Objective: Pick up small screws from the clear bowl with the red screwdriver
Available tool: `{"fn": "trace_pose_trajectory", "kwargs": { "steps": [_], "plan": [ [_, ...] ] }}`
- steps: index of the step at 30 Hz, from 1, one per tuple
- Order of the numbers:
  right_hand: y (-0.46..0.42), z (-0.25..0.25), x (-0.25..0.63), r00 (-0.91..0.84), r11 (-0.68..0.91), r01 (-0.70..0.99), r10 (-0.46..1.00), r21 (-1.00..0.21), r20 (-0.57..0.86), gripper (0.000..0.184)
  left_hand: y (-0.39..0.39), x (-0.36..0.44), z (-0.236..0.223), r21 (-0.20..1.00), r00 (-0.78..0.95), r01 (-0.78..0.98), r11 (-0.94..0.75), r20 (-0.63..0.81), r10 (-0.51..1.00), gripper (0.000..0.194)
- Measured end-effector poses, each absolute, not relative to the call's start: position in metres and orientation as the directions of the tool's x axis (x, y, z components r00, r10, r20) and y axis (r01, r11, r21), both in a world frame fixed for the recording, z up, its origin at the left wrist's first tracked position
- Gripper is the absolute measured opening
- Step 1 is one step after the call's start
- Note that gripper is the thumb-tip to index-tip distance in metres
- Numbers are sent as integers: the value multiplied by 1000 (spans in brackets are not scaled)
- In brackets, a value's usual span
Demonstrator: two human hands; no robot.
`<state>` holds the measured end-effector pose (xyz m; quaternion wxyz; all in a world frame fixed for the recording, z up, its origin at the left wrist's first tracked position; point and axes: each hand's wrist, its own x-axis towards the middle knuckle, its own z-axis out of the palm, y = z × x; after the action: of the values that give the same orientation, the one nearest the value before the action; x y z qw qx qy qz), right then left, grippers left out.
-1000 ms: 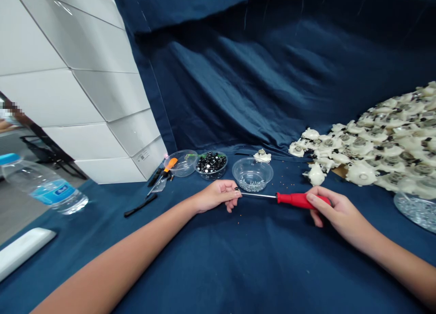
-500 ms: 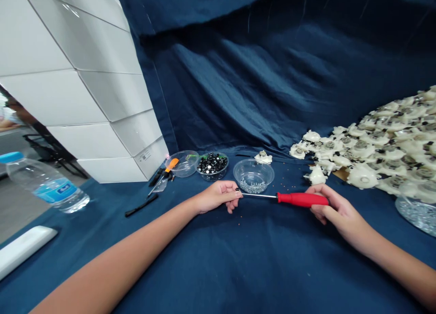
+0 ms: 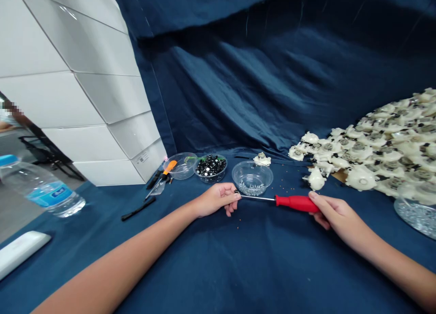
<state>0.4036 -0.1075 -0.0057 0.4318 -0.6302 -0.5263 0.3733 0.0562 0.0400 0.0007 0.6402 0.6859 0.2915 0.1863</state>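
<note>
Red-handled steel screwdriver (image 3: 295, 203) held level, far from you; your right hand (image 3: 335, 215) gripped its handle, arms outstretched; your left hand (image 3: 216, 199) closed, pinching the shaft's tip.

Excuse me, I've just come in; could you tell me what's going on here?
A person is holding a red-handled screwdriver level between both hands: the right hand grips the end of the handle, and the left hand pinches the tip of the metal shaft. Just beyond them on the blue cloth sit a clear plastic bowl of small screws and a bowl of black pieces. A heap of cream plastic parts lies to the right.
</note>
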Motion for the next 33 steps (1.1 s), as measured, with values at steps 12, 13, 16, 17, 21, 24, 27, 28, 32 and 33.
{"fn": "trace_pose_trajectory", "kwargs": {
  "steps": [12, 13, 16, 17, 21, 24, 27, 28, 32, 33],
  "plan": [
    [-115, -9, 385, -36, 28, 177, 999, -984, 22, 41, 38, 55, 7, 968, 775, 248, -27, -181, 605, 54],
    [-116, -10, 383, -40, 35, 177, 999, -984, 28, 40, 37, 55, 6, 971, 779, 236, -27, -172, 602, 52],
    [-116, -13, 379, -1, 51, 154, 999, -987, 51, 39, 37, 56, 5, 978, 784, 207, -14, -158, 601, 49],
    [-115, -13, 380, 8, 45, 132, 999, -990, 47, 40, 37, 56, 6, 978, 780, 208, -8, -161, 604, 49],
    [-109, -13, 387, 50, -36, -44, 998, -998, -38, 38, 36, 56, 12, 971, 769, 238, -20, -176, 615, 49],
    [-105, -11, 392, 107, -65, -192, 990, -979, -86, 41, 34, 57, 15, 974, 752, 222, -48, -140, 644, 54],
    [-102, -9, 396, 141, -67, -291, 984, -954, -112, 46, 33, 59, 13, 981, 709, 185, -63, -88, 700, 60],
    [-102, -8, 397, 142, -74, -306, 982, -949, -122, 45, 33, 59, 12, 980, 696, 185, -77, -76, 714, 60],
    [-103, -9, 397, 143, -78, -264, 983, -962, -119, 43, 37, 57, 14, 960, 690, 231, -159, -47, 722, 55],
    [-104, -9, 396, 138, -74, -247, 984, -966, -111, 44, 38, 56, 16, 950, 697, 259, -176, -58, 714, 52]
  ]
}}
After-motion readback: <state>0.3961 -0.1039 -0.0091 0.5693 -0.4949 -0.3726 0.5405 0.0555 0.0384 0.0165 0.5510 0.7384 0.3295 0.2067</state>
